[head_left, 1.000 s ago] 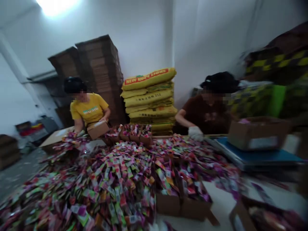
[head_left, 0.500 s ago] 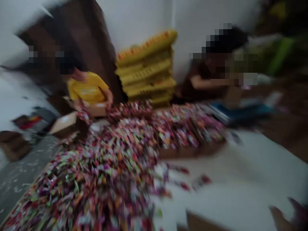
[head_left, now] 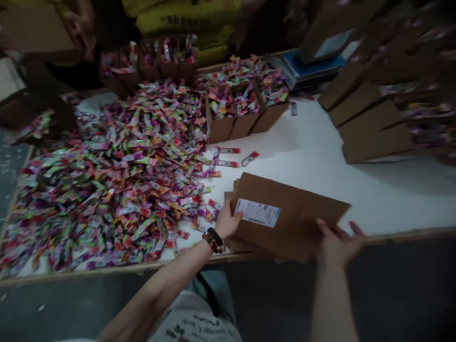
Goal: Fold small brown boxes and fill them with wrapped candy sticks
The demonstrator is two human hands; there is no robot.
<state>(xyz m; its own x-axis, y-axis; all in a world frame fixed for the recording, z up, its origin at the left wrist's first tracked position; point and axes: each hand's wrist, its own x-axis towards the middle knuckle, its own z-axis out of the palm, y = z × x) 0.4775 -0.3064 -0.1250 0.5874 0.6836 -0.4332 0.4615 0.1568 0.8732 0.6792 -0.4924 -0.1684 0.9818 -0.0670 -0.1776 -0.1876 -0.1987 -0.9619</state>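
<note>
A flattened cardboard box [head_left: 297, 209] with a white printed label [head_left: 261, 214] lies tilted at the table's near edge, over more folded cardboard. My left hand [head_left: 227, 222] grips its left side, thumb on top near the label; a dark band and beads circle that wrist. At the right end, my right hand [head_left: 337, 244] holds the lower corner with the thumb on the face, the other fingers partly stretched past the edge. To the left spreads a large heap of small wrapped sachets [head_left: 142, 166] in pink, purple and green.
Open cartons filled with sachets [head_left: 245, 114] stand behind the cardboard, and more cartons [head_left: 142, 71] farther back left. Brown boxes [head_left: 374, 128] lean at the right near a blue-topped device [head_left: 313, 66]. A person's hand [head_left: 81, 28] shows at upper left. Yellow sacks [head_left: 185, 23] are stacked behind.
My view has swung down and to the right from a blurred look across the room. Both my hands now show on the flattened cardboard box, which was barely in view at the bottom before.
</note>
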